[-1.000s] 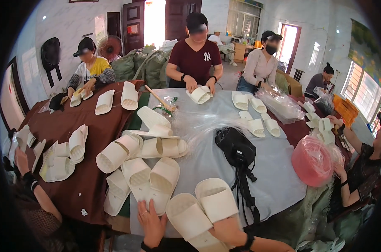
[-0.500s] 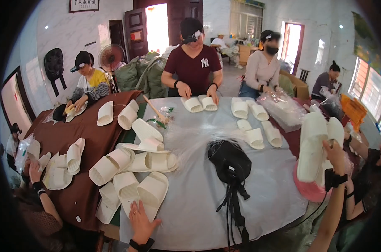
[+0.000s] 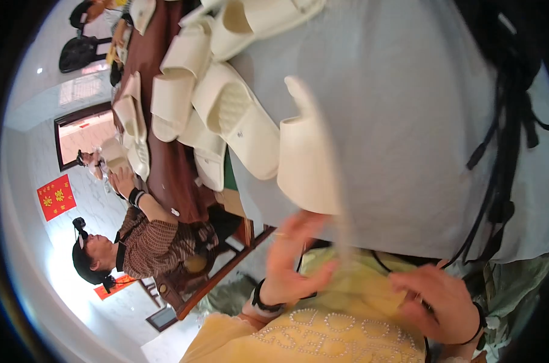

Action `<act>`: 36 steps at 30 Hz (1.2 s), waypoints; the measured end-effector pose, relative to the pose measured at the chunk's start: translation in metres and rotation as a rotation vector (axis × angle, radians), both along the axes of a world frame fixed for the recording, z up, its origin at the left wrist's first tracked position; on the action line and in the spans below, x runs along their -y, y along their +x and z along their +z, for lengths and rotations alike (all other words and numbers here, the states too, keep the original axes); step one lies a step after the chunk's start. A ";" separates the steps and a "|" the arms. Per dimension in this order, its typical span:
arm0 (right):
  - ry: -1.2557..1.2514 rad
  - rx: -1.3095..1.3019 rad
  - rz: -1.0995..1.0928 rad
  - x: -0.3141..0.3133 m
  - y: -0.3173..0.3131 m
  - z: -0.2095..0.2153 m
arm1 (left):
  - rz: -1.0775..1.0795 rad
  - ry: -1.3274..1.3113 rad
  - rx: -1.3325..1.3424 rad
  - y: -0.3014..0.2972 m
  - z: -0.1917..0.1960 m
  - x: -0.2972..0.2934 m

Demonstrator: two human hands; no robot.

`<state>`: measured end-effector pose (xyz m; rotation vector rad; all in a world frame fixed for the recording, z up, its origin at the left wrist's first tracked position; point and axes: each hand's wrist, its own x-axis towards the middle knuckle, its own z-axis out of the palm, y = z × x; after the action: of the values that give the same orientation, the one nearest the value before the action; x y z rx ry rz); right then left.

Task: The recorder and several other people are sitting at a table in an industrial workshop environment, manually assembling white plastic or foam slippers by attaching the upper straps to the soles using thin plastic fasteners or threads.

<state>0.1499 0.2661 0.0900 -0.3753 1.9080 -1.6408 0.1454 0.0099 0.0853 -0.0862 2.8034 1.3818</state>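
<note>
My left hand [image 3: 292, 261], with a dark band on its wrist, grips the lower end of a cream slipper [image 3: 307, 160]. The slipper is raised on its side at the near table edge, its sole edge smeared by motion. To the right, my right hand [image 3: 439, 301] hovers in front of the yellow shirt, apart from the slipper. Its fingers are bent and blurred, and whether anything is in them cannot be made out. Beside the held slipper lies another cream slipper [image 3: 241, 121] with a quilted footbed, overlapping several more in a pile.
Pale grey cloth [image 3: 401, 139] covers the table. A black bag with straps [image 3: 498, 151] lies on the right. Left of the pile runs a brown-covered table [image 3: 171, 163], where a co-worker [image 3: 153, 236] handles slippers. A wooden table edge [image 3: 226, 272] stands near my left side.
The view has swung down and tilted. My left hand has gone from resting on the pile to gripping a slipper. My right hand, earlier holding slippers at the right, is now before my shirt.
</note>
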 end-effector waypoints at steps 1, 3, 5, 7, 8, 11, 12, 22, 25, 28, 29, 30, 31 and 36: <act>-0.018 0.034 0.026 0.005 0.004 -0.009 | -0.264 0.052 0.107 -0.001 -0.006 0.000; 0.131 0.111 -0.207 0.012 0.006 -0.015 | -0.539 0.166 0.209 -0.008 -0.013 0.003; 0.183 0.115 -0.219 0.022 0.004 -0.020 | -0.525 0.127 0.007 -0.010 -0.011 0.021; 0.267 0.119 -0.262 0.028 -0.003 -0.022 | -0.165 -0.017 -0.237 -0.013 -0.016 0.036; 0.296 0.108 -0.264 0.030 -0.005 -0.019 | -0.018 -0.217 -0.164 -0.011 -0.019 0.047; 0.633 -0.217 -0.281 0.038 -0.023 -0.013 | 0.143 -0.597 -0.155 -0.042 -0.034 0.052; 0.612 -0.339 -0.287 0.044 -0.034 -0.012 | 0.159 -0.588 -0.164 -0.047 -0.037 0.054; 0.845 -0.641 -0.076 0.074 -0.076 -0.028 | 0.205 -0.493 -0.043 -0.082 -0.046 0.048; 0.878 -0.609 -0.212 0.058 -0.067 -0.018 | 0.202 -0.441 -0.093 -0.063 -0.039 0.058; 0.893 -0.663 -0.302 0.042 -0.052 -0.011 | 0.033 -0.327 -0.067 -0.021 -0.012 0.057; 0.899 -0.670 -0.306 0.041 -0.045 -0.009 | -0.115 -0.262 -0.038 -0.002 -0.004 0.057; 0.873 -0.646 -0.323 0.040 -0.040 -0.005 | -0.144 -0.160 -0.003 0.015 0.000 0.052; 0.847 -0.621 -0.341 0.039 -0.035 -0.002 | -0.174 -0.058 0.033 0.029 0.001 0.045; 0.770 -0.689 -0.199 0.048 -0.021 -0.022 | -0.356 -0.300 0.053 0.050 -0.032 0.023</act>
<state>0.1294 0.2181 0.0677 -0.4625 2.9826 -0.7832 0.1952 -0.0127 0.0535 0.3490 2.7784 0.8689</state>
